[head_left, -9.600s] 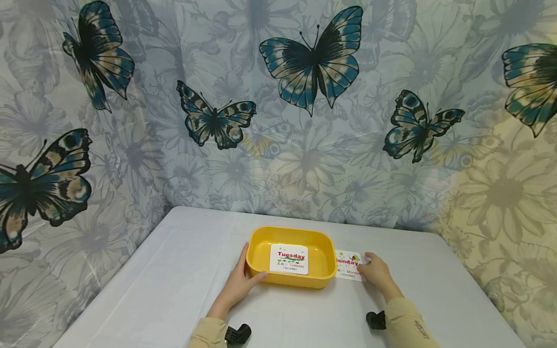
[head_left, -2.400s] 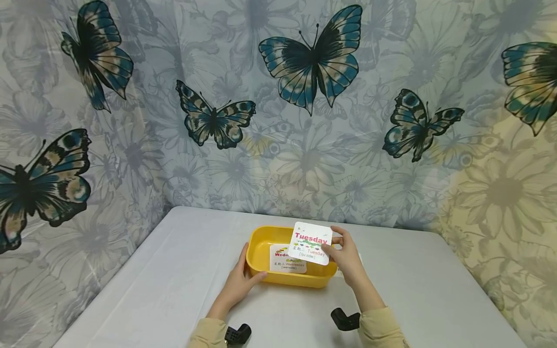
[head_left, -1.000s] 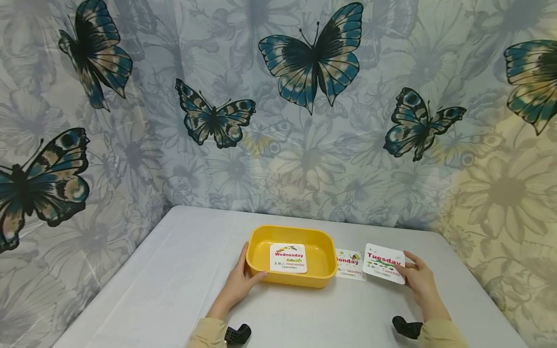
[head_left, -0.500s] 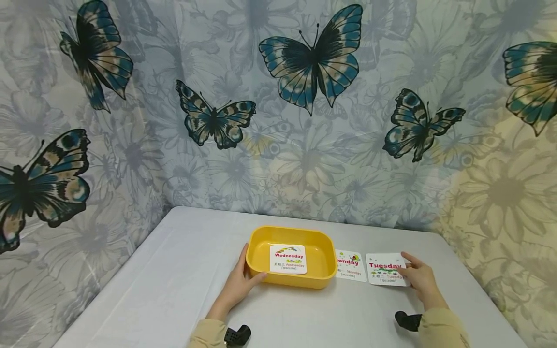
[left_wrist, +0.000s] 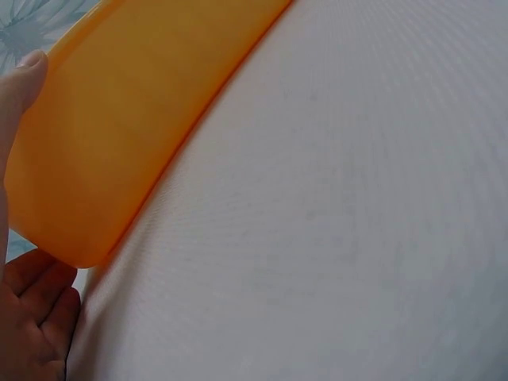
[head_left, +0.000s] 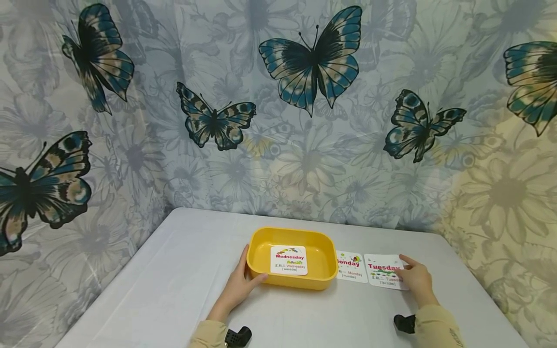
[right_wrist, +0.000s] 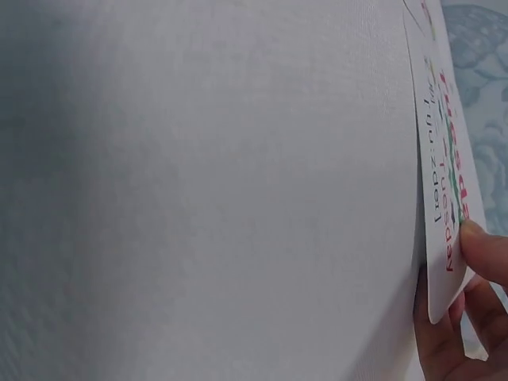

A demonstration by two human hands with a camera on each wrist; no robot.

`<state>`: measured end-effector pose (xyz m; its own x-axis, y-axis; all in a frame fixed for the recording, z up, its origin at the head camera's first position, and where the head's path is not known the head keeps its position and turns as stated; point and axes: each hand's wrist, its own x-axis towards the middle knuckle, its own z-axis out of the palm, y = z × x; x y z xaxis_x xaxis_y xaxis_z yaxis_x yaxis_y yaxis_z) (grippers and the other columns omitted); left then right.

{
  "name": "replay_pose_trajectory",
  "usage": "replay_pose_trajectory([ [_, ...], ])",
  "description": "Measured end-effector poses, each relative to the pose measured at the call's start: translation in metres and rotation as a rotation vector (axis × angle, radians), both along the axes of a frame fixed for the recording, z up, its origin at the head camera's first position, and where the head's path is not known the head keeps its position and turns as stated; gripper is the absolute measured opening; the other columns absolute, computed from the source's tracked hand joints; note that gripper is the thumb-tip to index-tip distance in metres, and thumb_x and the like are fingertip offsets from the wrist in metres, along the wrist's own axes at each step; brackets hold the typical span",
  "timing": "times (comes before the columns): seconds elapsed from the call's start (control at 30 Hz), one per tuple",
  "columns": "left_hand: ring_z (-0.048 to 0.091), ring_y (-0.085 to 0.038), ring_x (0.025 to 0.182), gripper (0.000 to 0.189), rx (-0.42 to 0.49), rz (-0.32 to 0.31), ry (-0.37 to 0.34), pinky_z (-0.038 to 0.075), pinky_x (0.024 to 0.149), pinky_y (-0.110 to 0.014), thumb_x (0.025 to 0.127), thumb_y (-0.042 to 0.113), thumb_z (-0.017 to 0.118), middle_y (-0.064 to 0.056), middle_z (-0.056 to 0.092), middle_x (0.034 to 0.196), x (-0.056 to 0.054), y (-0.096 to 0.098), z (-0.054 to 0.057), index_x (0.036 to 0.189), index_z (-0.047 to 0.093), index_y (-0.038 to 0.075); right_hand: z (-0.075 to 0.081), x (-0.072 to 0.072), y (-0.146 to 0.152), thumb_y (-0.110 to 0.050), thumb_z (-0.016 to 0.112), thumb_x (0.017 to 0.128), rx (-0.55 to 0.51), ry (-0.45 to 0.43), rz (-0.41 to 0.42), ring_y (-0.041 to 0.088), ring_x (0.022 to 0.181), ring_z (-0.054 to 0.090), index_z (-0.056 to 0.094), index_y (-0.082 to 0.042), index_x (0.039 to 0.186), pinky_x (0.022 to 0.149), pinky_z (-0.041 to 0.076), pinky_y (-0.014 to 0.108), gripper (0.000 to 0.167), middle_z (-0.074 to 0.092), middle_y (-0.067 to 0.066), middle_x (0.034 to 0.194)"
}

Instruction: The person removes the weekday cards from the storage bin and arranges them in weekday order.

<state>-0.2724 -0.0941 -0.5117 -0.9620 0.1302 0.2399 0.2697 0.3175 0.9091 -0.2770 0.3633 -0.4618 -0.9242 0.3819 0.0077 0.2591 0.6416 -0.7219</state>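
Observation:
A yellow plastic tray [head_left: 324, 282] stands on the table, with a white Wednesday flash card [head_left: 289, 267] lying inside. My left hand [head_left: 237, 285] holds the tray by its left end, thumb at the front rim and fingers round the corner; the left wrist view shows the hand [left_wrist: 36, 309] at the tray's end wall [left_wrist: 119, 127]. To the right lies a Monday flash card [head_left: 352, 270], its left end hidden by the tray. Beside it is the Tuesday flash card [head_left: 385, 275]. My right hand [head_left: 417, 280] pinches its right edge, thumb on top and fingers beneath, as the right wrist view shows.
The white-covered table [head_left: 174, 280] runs back to a hanging butterfly-print cloth [head_left: 304, 169]. A black wrist camera [head_left: 238, 336] sits on the left wrist and another black camera [head_left: 404, 324] on the right one.
The Tuesday card came out of the tray in my right hand, uncovering the Wednesday card. It went right and down beside the Monday card, then slightly left. My left hand stayed on the tray.

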Motion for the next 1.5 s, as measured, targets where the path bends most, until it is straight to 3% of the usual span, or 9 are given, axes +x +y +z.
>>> replay_pose_trajectory([
  [0.4, 0.019, -0.022, 0.136, 0.1, 0.005, 0.0, -0.002, 0.02, 0.11, -0.039, 0.079, 0.038, 0.073, -0.007, 0.015, 0.152, 0.002, 0.001, 0.0, 0.15, 0.008, 0.014, -0.009, -0.002, -0.001, -0.004, 0.06, 0.083, 0.026, 0.022, -0.013, 0.045, 0.098, 0.044, 0.046, 0.014, 0.125, 0.084, 0.036, 0.055, 0.047, 0.05, 0.034, 0.108],
  [0.47, 0.02, -0.025, 0.136, 0.098, 0.01, -0.003, -0.001, 0.02, 0.11, -0.04, 0.08, 0.034, 0.073, -0.01, 0.016, 0.152, 0.008, 0.002, 0.009, 0.15, 0.009, 0.013, -0.009, -0.002, -0.002, -0.004, 0.06, 0.083, 0.021, 0.025, -0.019, 0.046, 0.101, 0.044, 0.047, 0.015, 0.123, 0.087, 0.035, 0.056, 0.046, 0.05, 0.034, 0.11],
  [0.6, 0.02, -0.023, 0.136, 0.099, 0.005, -0.001, 0.0, 0.02, 0.11, -0.038, 0.079, 0.038, 0.073, -0.009, 0.016, 0.152, 0.008, 0.002, 0.009, 0.15, 0.009, 0.013, -0.009, -0.002, -0.003, -0.005, 0.059, 0.085, 0.01, 0.016, -0.03, 0.049, 0.106, 0.041, 0.047, 0.016, 0.123, 0.091, 0.033, 0.058, 0.045, 0.048, 0.035, 0.115],
  [0.7, 0.019, -0.019, 0.136, 0.101, -0.005, 0.004, -0.008, 0.02, 0.11, -0.036, 0.077, 0.041, 0.074, -0.004, 0.015, 0.152, 0.001, 0.001, -0.001, 0.151, 0.008, 0.016, -0.008, -0.002, -0.004, -0.006, 0.058, 0.086, 0.001, 0.008, -0.028, 0.049, 0.108, 0.04, 0.046, 0.016, 0.123, 0.092, 0.031, 0.059, 0.045, 0.047, 0.036, 0.117],
  [1.27, 0.02, -0.02, 0.136, 0.101, -0.02, 0.012, 0.006, 0.021, 0.11, -0.038, 0.077, 0.043, 0.073, -0.005, 0.018, 0.152, -0.001, 0.001, -0.002, 0.15, 0.009, 0.014, -0.013, -0.001, 0.001, -0.008, 0.058, 0.086, -0.007, 0.035, -0.023, 0.045, 0.104, 0.046, 0.047, 0.018, 0.121, 0.09, 0.037, 0.055, 0.045, 0.052, 0.033, 0.113],
  [1.5, 0.02, -0.02, 0.136, 0.101, -0.018, 0.011, 0.007, 0.021, 0.11, -0.037, 0.077, 0.042, 0.074, -0.006, 0.018, 0.152, -0.001, 0.001, -0.002, 0.15, 0.009, 0.015, -0.012, 0.0, 0.003, -0.021, 0.053, 0.091, -0.076, 0.025, -0.027, 0.048, 0.116, 0.037, 0.044, 0.017, 0.125, 0.096, 0.032, 0.057, 0.052, 0.045, 0.035, 0.124],
])
